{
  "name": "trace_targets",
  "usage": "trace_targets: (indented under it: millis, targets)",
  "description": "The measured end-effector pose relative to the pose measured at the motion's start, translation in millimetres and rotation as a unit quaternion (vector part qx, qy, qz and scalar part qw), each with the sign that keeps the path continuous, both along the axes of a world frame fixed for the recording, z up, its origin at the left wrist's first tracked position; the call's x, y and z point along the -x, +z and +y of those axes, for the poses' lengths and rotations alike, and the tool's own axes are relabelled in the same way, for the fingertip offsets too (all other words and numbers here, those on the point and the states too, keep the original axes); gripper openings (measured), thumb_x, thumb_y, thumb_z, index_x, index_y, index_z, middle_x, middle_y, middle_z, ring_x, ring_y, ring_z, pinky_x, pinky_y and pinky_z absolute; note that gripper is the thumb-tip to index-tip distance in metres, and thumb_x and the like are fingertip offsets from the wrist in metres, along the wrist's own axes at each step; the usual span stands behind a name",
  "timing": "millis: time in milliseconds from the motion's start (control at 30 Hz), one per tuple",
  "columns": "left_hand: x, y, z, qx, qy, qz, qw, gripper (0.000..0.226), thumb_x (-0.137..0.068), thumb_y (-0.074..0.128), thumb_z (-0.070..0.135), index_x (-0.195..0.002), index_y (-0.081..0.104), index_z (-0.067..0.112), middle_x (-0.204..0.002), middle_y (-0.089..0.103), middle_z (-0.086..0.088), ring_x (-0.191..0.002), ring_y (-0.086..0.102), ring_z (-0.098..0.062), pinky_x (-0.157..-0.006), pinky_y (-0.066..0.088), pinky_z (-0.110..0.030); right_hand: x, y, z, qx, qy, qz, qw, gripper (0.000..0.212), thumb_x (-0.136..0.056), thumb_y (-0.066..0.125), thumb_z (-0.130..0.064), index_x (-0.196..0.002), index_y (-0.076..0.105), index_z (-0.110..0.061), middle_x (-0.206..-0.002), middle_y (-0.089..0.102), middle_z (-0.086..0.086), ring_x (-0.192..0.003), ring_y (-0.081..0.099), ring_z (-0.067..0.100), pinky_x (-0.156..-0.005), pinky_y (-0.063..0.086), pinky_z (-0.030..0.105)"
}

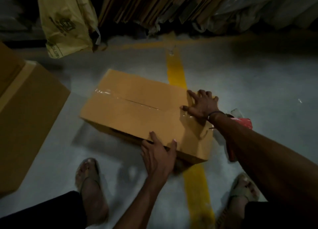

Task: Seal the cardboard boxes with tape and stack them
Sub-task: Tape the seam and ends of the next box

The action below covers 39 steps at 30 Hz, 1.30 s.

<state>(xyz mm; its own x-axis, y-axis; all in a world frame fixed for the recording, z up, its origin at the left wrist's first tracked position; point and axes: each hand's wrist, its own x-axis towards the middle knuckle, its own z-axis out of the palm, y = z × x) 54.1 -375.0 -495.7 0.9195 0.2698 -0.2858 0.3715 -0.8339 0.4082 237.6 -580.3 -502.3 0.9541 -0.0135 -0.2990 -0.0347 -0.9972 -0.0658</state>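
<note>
A brown cardboard box [136,106] lies on the grey floor with its flaps closed and clear tape [110,93] running along the centre seam. My left hand [159,153] grips the box's near edge, thumb on the top face and fingers down the side. At the box's right end my right hand [200,103] presses spread fingers flat onto the taped top. A red tape dispenser [244,123] lies on the floor just behind my right wrist, partly hidden by my forearm.
A larger cardboard box [29,111] stands at the left. Flattened cartons [148,3] and plastic bags [67,22] lean along the back. A yellow floor line [176,73] passes under the box. My sandalled feet [89,180] are at the bottom.
</note>
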Motion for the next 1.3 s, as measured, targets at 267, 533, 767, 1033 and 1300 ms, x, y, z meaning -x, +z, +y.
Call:
trace_targets:
  millis: [267,533,767,1033,1300]
  targets:
    - [-76,3,59,0.047,0.008,0.045,0.998,0.122,-0.073,0.076,0.07,-0.163,0.009,0.023,-0.151,0.025,-0.024,-0.141,0.03,-0.046,-0.114,0.033,-0.053,110,0,8,-0.008,-0.019,-0.024,1.0,0.085,-0.091,0.027,-0.082,-0.159,0.01,-0.035,-0.134,0.035,0.023,-0.121,0.038,0.043,-0.085,0.049,0.05]
    - [-102,-5,41,0.128,-0.088,0.018,0.988,0.091,-0.093,0.074,0.039,-0.164,0.017,0.029,-0.171,-0.008,-0.014,-0.156,0.008,-0.041,-0.123,0.024,-0.052,153,1,17,-0.015,-0.121,-0.027,0.992,0.089,-0.095,0.026,-0.076,-0.162,0.006,-0.022,-0.151,0.024,0.031,-0.137,0.031,0.049,-0.097,0.049,0.051]
    - [-64,-3,2,0.015,-0.158,-0.14,0.977,0.066,-0.094,0.059,0.008,-0.156,0.041,0.024,-0.171,0.011,-0.012,-0.157,0.013,-0.032,-0.128,0.013,-0.05,152,-12,-24,-0.193,-0.251,-0.13,0.94,0.067,-0.1,0.038,-0.066,-0.15,0.034,-0.023,-0.138,0.045,0.024,-0.12,0.053,0.043,-0.096,0.048,0.05]
    - [-29,-23,-92,0.028,-0.342,-0.199,0.918,0.056,-0.096,0.052,0.025,-0.151,0.047,0.023,-0.167,0.03,-0.006,-0.156,0.023,-0.024,-0.128,0.006,-0.048,123,-90,-129,-0.229,-0.592,-0.043,0.772,0.083,-0.102,0.03,-0.065,-0.145,0.039,0.006,-0.146,0.042,0.032,-0.136,0.041,0.045,-0.113,0.031,0.047]
    - [-27,-41,-108,-0.011,-0.357,-0.202,0.912,0.054,-0.097,0.043,0.031,-0.15,0.049,0.022,-0.164,0.035,-0.008,-0.155,0.026,-0.025,-0.126,0.014,-0.052,119,-155,-138,-0.263,-0.579,0.034,0.771,0.095,-0.092,0.005,-0.08,-0.144,0.049,-0.014,-0.14,0.055,0.023,-0.131,0.049,0.04,-0.114,0.028,0.057]
